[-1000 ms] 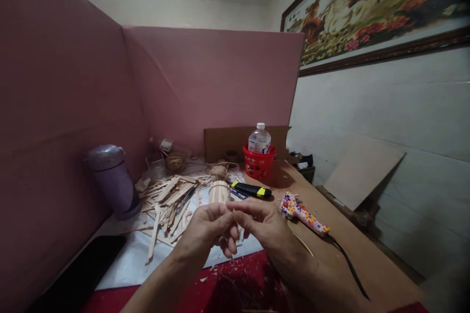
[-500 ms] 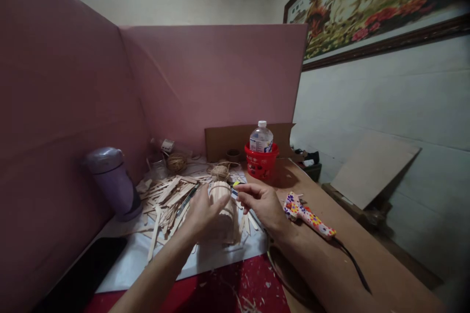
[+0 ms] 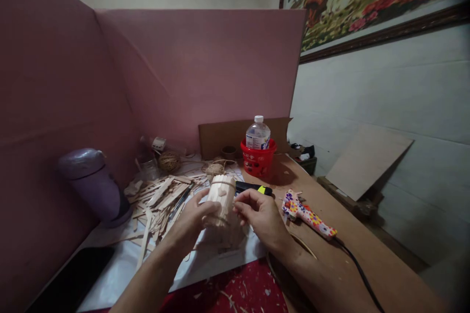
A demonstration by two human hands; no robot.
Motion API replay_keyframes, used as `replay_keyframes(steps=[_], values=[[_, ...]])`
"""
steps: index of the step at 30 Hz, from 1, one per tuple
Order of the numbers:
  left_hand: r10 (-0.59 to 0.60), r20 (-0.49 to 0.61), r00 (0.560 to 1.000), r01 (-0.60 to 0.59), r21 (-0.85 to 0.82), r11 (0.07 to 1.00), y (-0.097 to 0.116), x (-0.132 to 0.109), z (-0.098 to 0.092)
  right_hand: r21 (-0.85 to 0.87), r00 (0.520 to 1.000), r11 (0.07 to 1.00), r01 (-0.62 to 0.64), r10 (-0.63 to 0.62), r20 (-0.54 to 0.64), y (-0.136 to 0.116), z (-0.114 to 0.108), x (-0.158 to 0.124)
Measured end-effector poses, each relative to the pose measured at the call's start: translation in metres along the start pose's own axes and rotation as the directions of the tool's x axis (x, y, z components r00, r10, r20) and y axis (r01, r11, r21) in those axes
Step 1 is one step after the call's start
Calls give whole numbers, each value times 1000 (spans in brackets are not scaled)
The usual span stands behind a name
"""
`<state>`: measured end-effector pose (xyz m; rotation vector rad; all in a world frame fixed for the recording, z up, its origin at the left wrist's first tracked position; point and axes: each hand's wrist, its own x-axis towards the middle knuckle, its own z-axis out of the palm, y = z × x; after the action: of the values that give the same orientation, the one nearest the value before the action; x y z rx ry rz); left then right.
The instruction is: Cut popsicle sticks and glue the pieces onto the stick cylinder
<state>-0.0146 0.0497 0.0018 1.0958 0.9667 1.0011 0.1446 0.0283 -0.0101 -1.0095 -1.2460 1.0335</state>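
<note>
Head view: left hand clasping upright stick barrel, long axis vertical; right hand touching its right side, fingertips pinched, contents unclear.

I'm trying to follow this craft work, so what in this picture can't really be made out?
All in the head view:
Lower left side of the stick cylinder: covered by the left hand.
What the right hand pinches: too small to tell.
One end of the utility knife: behind the cylinder.
The painting: cut off by top and right edges.
The bottle label: blurred.
</note>
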Motion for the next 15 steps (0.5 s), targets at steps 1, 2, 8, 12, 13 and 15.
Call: replay_keyframes(steps=[1,2,8,12,13,15], values=[[-2,61,998,6,-65,998,1,-4,1,-21,1000,1000,23,-23,1,-2,0,-2],[1,109,994,11,-105,994,1,-6,2,-49,999,998,49,-49,-1,-4,0,-4],[-16,143,990,35,-136,990,-2,-11,9,-126,996,988,93,-92,13,-6,-4,-10],[-16,136,991,36,-151,988,-3,-12,11,-199,992,973,119,-122,-3,-5,-4,-12],[-9,139,990,31,-155,987,-3,-12,11,-219,992,968,123,-126,-3,-5,-4,-13],[5,143,990,18,-160,987,-3,-13,11,-256,990,957,134,-138,1,-5,-3,-14]])
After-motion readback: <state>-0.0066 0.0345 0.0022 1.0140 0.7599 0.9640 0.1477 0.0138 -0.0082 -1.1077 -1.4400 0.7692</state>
